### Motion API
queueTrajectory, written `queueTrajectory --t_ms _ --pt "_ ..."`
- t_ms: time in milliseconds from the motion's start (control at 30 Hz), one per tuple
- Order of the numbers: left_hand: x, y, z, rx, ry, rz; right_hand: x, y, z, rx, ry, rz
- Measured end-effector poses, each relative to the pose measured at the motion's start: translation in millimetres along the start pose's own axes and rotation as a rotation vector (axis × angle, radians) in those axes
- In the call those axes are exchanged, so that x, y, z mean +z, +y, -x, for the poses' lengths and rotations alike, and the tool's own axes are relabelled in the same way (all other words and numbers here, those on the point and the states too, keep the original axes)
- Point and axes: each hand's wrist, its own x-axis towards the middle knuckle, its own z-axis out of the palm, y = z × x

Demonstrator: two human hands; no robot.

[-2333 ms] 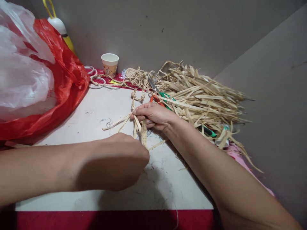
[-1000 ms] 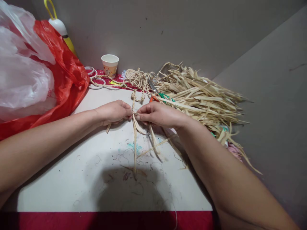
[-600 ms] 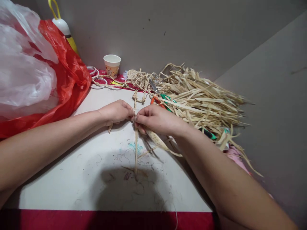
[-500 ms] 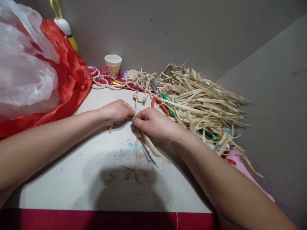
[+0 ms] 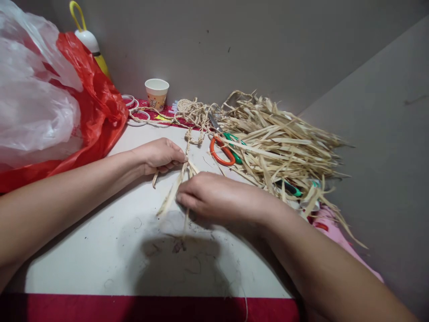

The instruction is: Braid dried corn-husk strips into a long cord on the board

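Left grip (image 5: 163, 155), on my feed: pinched at thumb and finger on the braided cord (image 5: 188, 147), near the end where it splits. The cord runs away from that grip toward a tangle of cord (image 5: 198, 112). Loose strands (image 5: 170, 197) fan out on the camera side of the pinch, partly blurred. Right grip (image 5: 214, 197) sits just beside them, fingers curled; I cannot tell whether it holds one. Beyond the right grip: orange handle loop (image 5: 217, 158), then, further right, a heap of dry strips (image 5: 281, 138). Beyond the left grip I note a paper cup (image 5: 157, 98), upright on the worktop (image 5: 83, 250).
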Motion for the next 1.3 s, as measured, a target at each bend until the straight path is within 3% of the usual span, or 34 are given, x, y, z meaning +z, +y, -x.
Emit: queueTrajectory --t_ms 67,133,167,267,300,400,500,633,1067,1300 --pt "-4.3 2 1 -0.001 -0.037 0.021 -9 0 10 -0.151 -0.176 -0.200" --pt "-8.0 3 1 -0.005 -0.076 0.044 -18 8 16 -0.143 -0.176 -0.429" --pt "-9.4 4 1 -0.008 -0.095 0.053 -21 14 16 -0.086 -0.076 -0.532" --pt "-11.4 5 0 -0.014 -0.135 0.072 -23 38 5 0.122 0.414 -0.711" --pt "-11.5 4 0 -0.016 -0.140 0.072 -21 45 -1 0.180 0.486 -0.754" --pt "-11.8 4 -2 -0.018 -0.135 0.058 -10 56 -17 0.236 0.371 -0.940" --pt "-12.5 4 -3 -0.018 -0.141 0.044 -2 57 -26 0.179 0.191 -1.093" --pt "-12.6 4 -3 -0.010 -0.137 0.019 -1 60 -28 0.128 0.095 -1.222" --pt "-10.2 8 5 0.089 -0.072 -0.235 3 68 -35 0.156 0.025 -1.331" --pt "-9.0 3 5 0.184 -0.026 -0.472 6 62 -39 0.229 0.117 -1.369"
